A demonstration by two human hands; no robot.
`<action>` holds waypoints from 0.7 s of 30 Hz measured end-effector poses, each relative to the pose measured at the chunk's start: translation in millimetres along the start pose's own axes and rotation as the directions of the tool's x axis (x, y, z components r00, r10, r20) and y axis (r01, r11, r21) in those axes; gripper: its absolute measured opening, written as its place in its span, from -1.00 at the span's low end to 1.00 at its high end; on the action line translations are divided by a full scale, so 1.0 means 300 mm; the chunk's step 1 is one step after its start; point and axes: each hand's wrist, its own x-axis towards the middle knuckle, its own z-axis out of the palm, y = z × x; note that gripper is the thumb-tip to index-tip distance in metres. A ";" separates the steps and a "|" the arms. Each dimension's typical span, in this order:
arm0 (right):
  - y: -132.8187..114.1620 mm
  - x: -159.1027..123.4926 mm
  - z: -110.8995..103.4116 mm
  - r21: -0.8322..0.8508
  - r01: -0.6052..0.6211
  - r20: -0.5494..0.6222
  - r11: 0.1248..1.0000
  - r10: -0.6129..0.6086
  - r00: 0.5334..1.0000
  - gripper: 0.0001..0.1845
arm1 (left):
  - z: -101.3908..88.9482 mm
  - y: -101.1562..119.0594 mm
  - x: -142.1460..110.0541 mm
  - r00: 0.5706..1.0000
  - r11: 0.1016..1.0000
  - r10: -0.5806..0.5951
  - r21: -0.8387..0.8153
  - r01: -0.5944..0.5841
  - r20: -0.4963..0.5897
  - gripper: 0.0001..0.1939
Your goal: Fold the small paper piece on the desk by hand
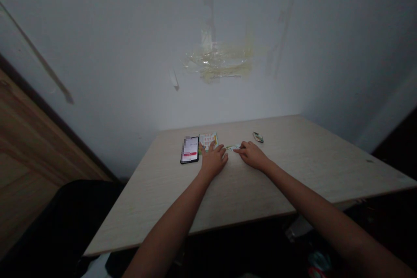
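My left hand (213,159) lies with its fingers spread over the lower part of a printed sheet (208,140) with rows of small red and white pictures and a yellow-green edge. Beside that sheet, on its left, a dark-framed phone (190,150) rests face up with its screen lit. My right hand (253,155) is closed, its index finger reaching forward onto a small printed paper piece (230,147) that lies between the two hands. The fingers hide part of this piece. Behind the right hand lies a small crumpled, multicoloured wrapper-like piece (258,137).
The pale wooden table (156,200) meets a grey wall (137,52) at the back, which bears yellowed strips of clear tape (228,63). A black object (87,204) and a wooden panel (29,152) stand on the left. Dim items sit below the table's front edge.
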 end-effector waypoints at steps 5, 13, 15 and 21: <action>-0.002 -0.003 -0.004 0.006 0.004 -0.007 1.000 -0.004 1.000 -0.59 | 0.009 -0.002 0.004 0.996 0.996 0.088 -0.031 -0.088 0.004 -0.67; 0.002 0.003 0.000 -0.010 0.005 0.008 1.000 -0.005 1.000 -0.59 | 0.021 -0.005 0.005 0.989 0.988 0.139 -0.079 -0.135 0.049 -0.67; 0.002 0.003 0.001 -0.007 0.007 0.009 1.000 -0.007 1.000 -0.58 | 0.022 -0.005 0.005 0.991 0.990 0.120 -0.081 -0.115 0.059 -0.66; -0.001 0.004 0.006 -0.019 0.012 0.004 1.000 -0.012 1.000 -0.57 | 0.027 -0.005 0.003 0.993 0.994 0.088 -0.073 -0.082 0.081 -0.63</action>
